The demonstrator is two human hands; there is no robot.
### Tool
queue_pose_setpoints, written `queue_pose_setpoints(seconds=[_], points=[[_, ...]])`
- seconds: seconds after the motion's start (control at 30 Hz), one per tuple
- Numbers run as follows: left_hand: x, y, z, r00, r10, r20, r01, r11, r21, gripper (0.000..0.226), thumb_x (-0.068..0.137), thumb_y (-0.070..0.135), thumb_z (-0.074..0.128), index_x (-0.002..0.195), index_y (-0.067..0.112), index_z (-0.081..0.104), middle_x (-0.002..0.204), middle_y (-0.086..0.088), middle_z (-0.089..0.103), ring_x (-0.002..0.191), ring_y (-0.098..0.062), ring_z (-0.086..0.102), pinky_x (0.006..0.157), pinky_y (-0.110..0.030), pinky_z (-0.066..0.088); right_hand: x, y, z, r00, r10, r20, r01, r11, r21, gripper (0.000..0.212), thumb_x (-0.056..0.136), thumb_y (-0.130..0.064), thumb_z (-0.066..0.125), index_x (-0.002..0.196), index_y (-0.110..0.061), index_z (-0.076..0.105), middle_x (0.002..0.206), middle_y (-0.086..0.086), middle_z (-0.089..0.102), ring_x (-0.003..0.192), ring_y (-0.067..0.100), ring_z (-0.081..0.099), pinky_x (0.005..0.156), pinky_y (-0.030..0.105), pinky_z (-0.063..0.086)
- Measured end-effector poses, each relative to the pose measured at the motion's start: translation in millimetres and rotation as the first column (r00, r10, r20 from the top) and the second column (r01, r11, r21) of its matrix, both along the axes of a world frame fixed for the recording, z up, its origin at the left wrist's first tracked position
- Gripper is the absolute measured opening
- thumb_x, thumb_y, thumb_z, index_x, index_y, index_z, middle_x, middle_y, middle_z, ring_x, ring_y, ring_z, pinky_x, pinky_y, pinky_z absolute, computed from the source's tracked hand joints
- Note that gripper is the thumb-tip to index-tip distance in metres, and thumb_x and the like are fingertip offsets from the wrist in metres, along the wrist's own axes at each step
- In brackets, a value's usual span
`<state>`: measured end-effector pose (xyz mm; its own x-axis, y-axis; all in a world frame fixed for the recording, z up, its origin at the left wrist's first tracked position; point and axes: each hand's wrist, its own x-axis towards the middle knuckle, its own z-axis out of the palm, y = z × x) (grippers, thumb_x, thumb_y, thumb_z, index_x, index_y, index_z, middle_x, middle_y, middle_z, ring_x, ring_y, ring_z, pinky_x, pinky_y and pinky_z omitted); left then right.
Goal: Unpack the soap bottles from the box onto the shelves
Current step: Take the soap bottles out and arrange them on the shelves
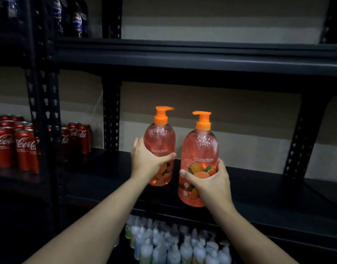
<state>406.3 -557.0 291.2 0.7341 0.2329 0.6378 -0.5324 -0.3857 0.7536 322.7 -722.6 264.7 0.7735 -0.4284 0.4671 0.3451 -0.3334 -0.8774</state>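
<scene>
Left hand point(146, 161) fingers clamp the left bottle point(160, 140), right hand point(211, 181) fingers the right bottle point(200, 149). Released this near the shelf point(259, 189) front edge, the right bottle may topple.

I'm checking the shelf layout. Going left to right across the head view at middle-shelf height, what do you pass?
Coca-Cola cans → perforated upright → left soap bottle, gripped by the left hand → right soap bottle, gripped by the right hand → right upright.
</scene>
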Motion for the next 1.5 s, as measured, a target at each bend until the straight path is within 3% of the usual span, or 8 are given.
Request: queue_pose_setpoints(seconds=[0.33,0.73,1.03,1.23,1.5], points=[[53,-9,-19,0.997,0.033,-0.070,-0.033,0.999,0.009,0.093,0.037,0.054,0.093,0.115,0.017,0.060,0.110,0.001,0.055,0.102,-0.019,0.059,0.087,-0.040,0.054,16,-17,-3,1.000,-0.019,0.011,0.019,0.999,-0.028,0.088,0.051,-0.041,0.095,0.127,-0.031,0.052,0.106,-0.015,0.064,0.098,0.004,0.064,0.091,0.036,0.056],[63,-5,-29,0.988,0.025,-0.149,-0.024,1.000,0.011,0.091,0.042,0.039,0.096,0.120,0.014,0.057,0.119,-0.002,0.054,0.111,-0.023,0.056,0.091,-0.037,0.050,17,-23,3,1.000,-0.025,0.011,0.026,0.998,-0.057,0.075,0.055,-0.037,0.095,0.112,-0.039,0.046,0.097,-0.019,0.060,0.090,-0.004,0.058,0.076,0.018,0.045],[70,5,-40,0.957,-0.008,-0.291,0.008,1.000,-0.003,0.096,0.043,0.048,0.093,0.126,0.023,0.053,0.117,0.000,0.060,0.111,-0.024,0.058,0.093,-0.043,0.051,20,-28,1,0.998,-0.056,0.008,0.056,0.998,-0.043,0.077,0.053,-0.039,0.095,0.116,-0.034,0.051,0.098,-0.016,0.063,0.092,-0.001,0.061,0.083,0.027,0.051],[73,9,-42,0.923,-0.114,-0.368,0.106,0.993,-0.042,0.094,0.054,0.047,0.090,0.134,0.030,0.045,0.120,0.000,0.059,0.114,-0.027,0.056,0.097,-0.047,0.049,27,-28,0,0.995,-0.103,-0.009,0.103,0.994,-0.044,0.083,0.050,-0.047,0.094,0.119,-0.030,0.052,0.104,-0.013,0.064,0.098,0.009,0.063,0.087,0.034,0.055],[81,11,-44,0.906,-0.166,-0.390,0.152,0.986,-0.067,0.092,0.054,0.046,0.090,0.133,0.032,0.045,0.120,0.002,0.059,0.114,-0.025,0.056,0.098,-0.049,0.048,55,-21,25,0.995,-0.100,0.005,0.100,0.993,-0.062,0.085,0.052,-0.045,0.094,0.121,-0.024,0.051,0.103,-0.010,0.062,0.097,0.012,0.063,0.084,0.031,0.053]])
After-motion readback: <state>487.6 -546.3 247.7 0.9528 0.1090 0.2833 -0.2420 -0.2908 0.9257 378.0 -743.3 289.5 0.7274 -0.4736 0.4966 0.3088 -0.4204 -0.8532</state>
